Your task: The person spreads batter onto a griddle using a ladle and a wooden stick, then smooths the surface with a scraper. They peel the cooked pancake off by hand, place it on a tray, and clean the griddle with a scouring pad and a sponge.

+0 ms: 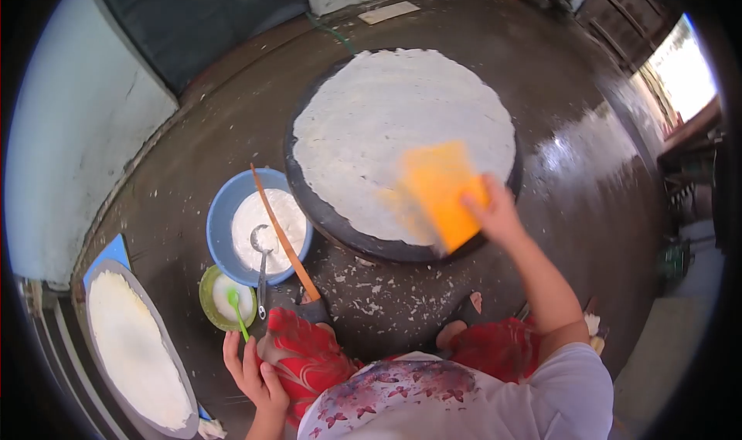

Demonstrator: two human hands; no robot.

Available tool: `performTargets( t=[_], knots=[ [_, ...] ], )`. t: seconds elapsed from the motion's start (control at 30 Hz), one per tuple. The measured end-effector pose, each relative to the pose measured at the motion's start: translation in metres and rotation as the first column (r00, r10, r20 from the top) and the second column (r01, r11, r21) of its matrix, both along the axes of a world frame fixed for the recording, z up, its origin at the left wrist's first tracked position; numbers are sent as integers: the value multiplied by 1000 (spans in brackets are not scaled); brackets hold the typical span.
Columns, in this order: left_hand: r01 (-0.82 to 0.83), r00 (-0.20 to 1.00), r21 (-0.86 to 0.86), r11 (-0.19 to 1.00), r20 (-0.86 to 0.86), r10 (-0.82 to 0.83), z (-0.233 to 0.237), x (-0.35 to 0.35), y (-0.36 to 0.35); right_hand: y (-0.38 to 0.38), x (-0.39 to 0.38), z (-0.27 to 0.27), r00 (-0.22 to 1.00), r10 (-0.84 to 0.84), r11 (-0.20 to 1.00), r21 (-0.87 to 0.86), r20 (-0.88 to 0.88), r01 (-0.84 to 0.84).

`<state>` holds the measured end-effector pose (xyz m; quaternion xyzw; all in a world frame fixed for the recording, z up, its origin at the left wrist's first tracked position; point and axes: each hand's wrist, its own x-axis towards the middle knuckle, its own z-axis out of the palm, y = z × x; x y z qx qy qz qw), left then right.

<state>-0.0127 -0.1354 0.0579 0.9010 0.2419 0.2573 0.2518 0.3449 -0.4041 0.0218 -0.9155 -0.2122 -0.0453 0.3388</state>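
My right hand (495, 210) grips a yellow flat sheet (445, 191), blurred by motion, over the right front part of a large round griddle (348, 239). A thin white layer of batter (386, 123) covers most of the griddle, leaving a dark rim. Beside my left knee, my left hand (255, 377) holds nothing, its fingers apart. Just above its fingertips is the handle of a green spoon (238, 309), which rests in a small green bowl (207, 293) of white liquid. A blue basin (222, 216) holds white batter, a metal ladle (262, 274) and a long wooden stick (282, 235).
At the left, a grey oval board (147, 287) carries thin white flatbreads (135, 343). A white wall (85, 131) rises behind it. Pale flakes dot the dark floor (371, 293) before the griddle. A flat pale slab (389, 12) lies at the back.
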Motion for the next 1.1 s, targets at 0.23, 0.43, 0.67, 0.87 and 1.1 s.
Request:
performTargets(
  t=[0.23, 0.43, 0.67, 0.87, 1.1],
  knots=[
    [67, 997, 78, 995, 25, -69, -1, -3, -12, -144, 89, -29, 731, -681, 731, 23, -49, 682],
    [85, 988, 33, 996, 130, -88, -9, 2, -18, -82, -6, -72, 772, -616, 745, 201, -160, 636],
    [218, 968, 88, 972, 105, -226, -2, 28, -24, 17, -190, -24, 908, 0, 985, 154, -419, 72],
    [440, 885, 255, 861, 38, -464, 29, 121, -24, 5, -173, 45, 915, 335, 934, -50, -225, -354],
    [747, 661, 411, 522, -374, -651, -28, 235, -54, 21, -169, 19, 812, 519, 732, -353, -266, -583]
  ],
)
